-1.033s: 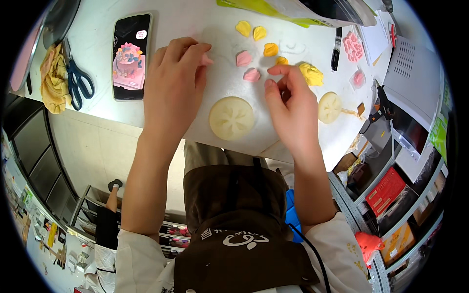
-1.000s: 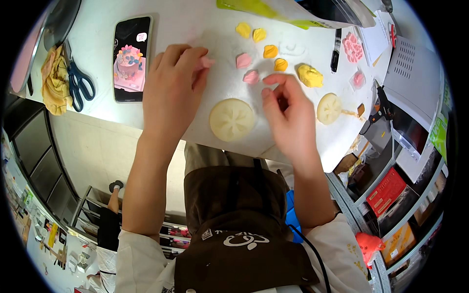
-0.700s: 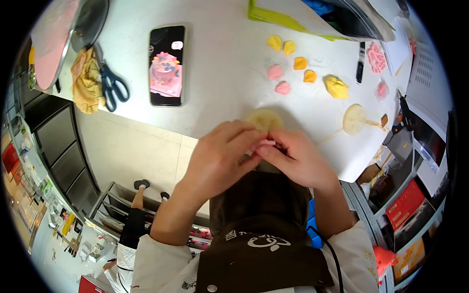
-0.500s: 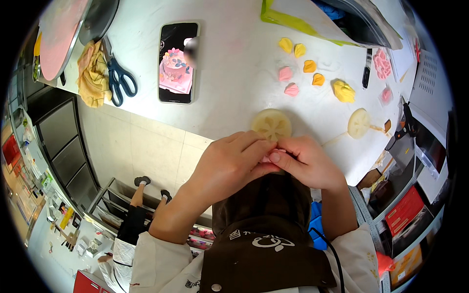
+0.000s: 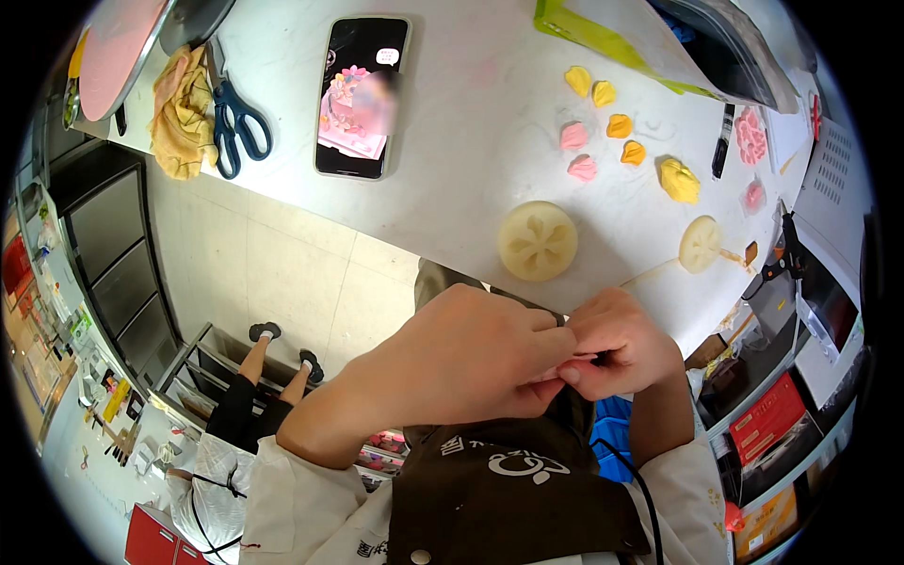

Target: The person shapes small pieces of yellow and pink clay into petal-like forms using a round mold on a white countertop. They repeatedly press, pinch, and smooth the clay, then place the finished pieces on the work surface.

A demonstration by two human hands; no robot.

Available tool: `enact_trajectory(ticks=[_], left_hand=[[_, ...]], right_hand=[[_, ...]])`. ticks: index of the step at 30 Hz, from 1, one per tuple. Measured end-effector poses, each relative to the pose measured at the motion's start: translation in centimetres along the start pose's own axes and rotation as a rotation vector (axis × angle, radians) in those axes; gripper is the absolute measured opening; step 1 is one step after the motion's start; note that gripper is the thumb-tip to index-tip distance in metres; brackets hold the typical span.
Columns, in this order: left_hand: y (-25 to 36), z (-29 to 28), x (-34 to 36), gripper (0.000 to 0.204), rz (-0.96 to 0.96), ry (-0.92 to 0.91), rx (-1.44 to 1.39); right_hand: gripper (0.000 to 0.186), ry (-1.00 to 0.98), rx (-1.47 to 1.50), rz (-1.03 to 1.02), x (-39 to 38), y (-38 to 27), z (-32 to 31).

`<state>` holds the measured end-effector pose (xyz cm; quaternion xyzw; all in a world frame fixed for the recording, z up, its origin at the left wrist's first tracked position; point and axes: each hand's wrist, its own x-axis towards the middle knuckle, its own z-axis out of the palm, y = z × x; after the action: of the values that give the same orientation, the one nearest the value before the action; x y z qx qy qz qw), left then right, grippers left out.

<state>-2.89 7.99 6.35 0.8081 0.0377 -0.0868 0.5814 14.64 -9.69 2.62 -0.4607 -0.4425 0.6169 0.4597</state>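
My left hand (image 5: 480, 353) and my right hand (image 5: 626, 344) meet just off the table's near edge, in front of my dark apron, fingertips pinched on a small pink piece (image 5: 578, 359) that they mostly hide. Above them on the white tabletop lies a round cream mould (image 5: 537, 241) with petal-shaped hollows, with a second one (image 5: 700, 244) to the right. Farther back are pink petals (image 5: 573, 136), several yellow and orange petals (image 5: 619, 126) and a crumpled yellow lump (image 5: 679, 181).
A phone (image 5: 359, 97) showing a pink cake, blue scissors (image 5: 241, 121) and a yellow cloth (image 5: 178, 112) lie left. A bag (image 5: 669, 47), marker (image 5: 723, 141) and glue gun (image 5: 783, 250) are right. Another person (image 5: 250, 410) is at lower left.
My hands have left the tabletop, come together on the pink piece and moved down toward me, uncovering the cream mould. The view has shifted, with the table's things appearing farther right.
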Motion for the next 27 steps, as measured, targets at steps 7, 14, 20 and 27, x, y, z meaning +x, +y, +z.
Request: enact_trajectory(ticks=[7,14,20,27], left_hand=[[-3.4,-0.2,-1.1,0.010,-0.491,0.356,-0.519],[-8.7,1.1,3.2,0.027,-0.093,0.651,0.471],[-10.2,1.3,3.8,0.037,-0.032,0.699,0.720],[-6.6,6.4,0.1,0.055,-0.200,0.568,0.433]], right_hand=[[0.008,0.531,0.281,0.289,-4.5,-0.3,-2.4],[0.021,0.657,0.282,0.425,-1.2,2.3,1.7],[0.019,0.751,0.299,0.419,-1.1,3.0,1.3],[0.016,0.709,-0.040,0.424,-0.4,3.1,1.1]])
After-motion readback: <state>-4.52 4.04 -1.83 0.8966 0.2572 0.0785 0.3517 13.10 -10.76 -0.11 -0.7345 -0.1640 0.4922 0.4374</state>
